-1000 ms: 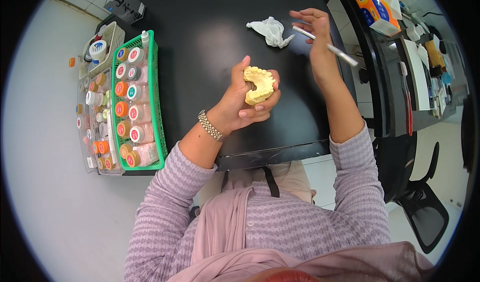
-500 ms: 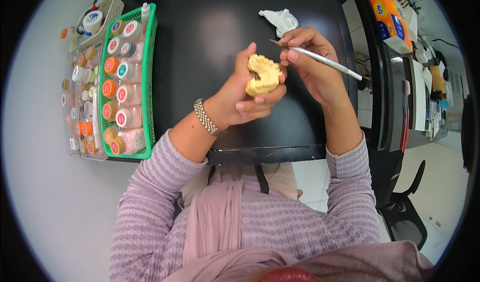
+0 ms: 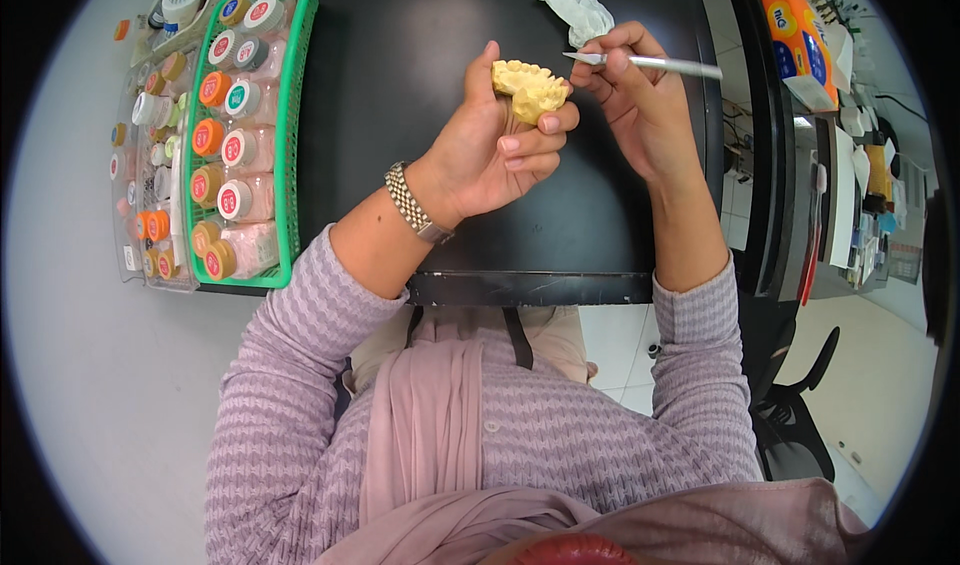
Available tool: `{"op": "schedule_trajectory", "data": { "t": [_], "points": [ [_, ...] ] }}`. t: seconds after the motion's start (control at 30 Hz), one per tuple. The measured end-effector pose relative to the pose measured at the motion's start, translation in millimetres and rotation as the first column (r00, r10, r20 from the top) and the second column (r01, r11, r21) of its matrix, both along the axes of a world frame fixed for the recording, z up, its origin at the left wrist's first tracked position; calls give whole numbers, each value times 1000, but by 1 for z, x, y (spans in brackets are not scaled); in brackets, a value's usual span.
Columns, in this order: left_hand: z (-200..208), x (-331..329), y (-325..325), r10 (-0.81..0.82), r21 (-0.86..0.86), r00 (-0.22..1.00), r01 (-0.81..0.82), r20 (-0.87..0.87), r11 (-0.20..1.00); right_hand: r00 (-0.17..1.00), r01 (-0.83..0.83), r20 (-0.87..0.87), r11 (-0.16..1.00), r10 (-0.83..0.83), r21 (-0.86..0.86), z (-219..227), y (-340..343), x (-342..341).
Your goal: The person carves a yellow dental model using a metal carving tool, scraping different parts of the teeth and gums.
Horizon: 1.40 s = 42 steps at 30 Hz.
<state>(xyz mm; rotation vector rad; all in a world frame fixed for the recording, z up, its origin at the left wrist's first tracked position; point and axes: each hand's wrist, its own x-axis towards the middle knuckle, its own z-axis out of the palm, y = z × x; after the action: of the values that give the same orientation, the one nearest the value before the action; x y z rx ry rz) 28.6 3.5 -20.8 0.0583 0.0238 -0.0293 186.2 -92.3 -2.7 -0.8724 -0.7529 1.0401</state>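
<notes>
A yellow dental cast (image 3: pixel 530 91) with a curved row of teeth is gripped in my left hand (image 3: pixel 492 155), thumb up along one side and fingers curled under it. My right hand (image 3: pixel 640 95) pinches a slim silver craft knife (image 3: pixel 660 63). Its pointed blade reaches leftward, close to the cast but apart from it. The handle sticks out to the right past my fingers. Both hands are raised above the black table (image 3: pixel 400 25).
A green basket (image 3: pixel 293 165) of small capped jars stands at the left, beside clear trays (image 3: pixel 150 180) with more jars. Crumpled white tissue (image 3: pixel 577 15) lies beyond my right hand. An orange tissue pack (image 3: pixel 797 40) and a red toothbrush (image 3: pixel 815 225) are on the right.
The cast has been tilted in my left hand, so its row of teeth now lies along the top. The knife has swung closer to level. The whole view has shifted slightly.
</notes>
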Motion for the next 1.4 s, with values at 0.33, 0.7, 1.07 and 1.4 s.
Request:
{"op": "schedule_trajectory", "data": {
  "t": [0.33,0.7,1.07,1.4],
  "points": [
    [5,0,-1,-15,83,1000,18,-27,996,995,105,-1,994,-105,-41,4,2,-7],
    [4,-4,-2,-51,32,999,52,-19,998,914,154,365,984,-175,87,7,3,-22],
    [11,-1,-7,-50,109,995,59,-86,992,830,186,495,964,-258,192,6,0,-25],
    [14,-2,-9,-26,144,993,42,-113,989,847,194,468,967,-250,167,10,0,-28]
  ]
}}
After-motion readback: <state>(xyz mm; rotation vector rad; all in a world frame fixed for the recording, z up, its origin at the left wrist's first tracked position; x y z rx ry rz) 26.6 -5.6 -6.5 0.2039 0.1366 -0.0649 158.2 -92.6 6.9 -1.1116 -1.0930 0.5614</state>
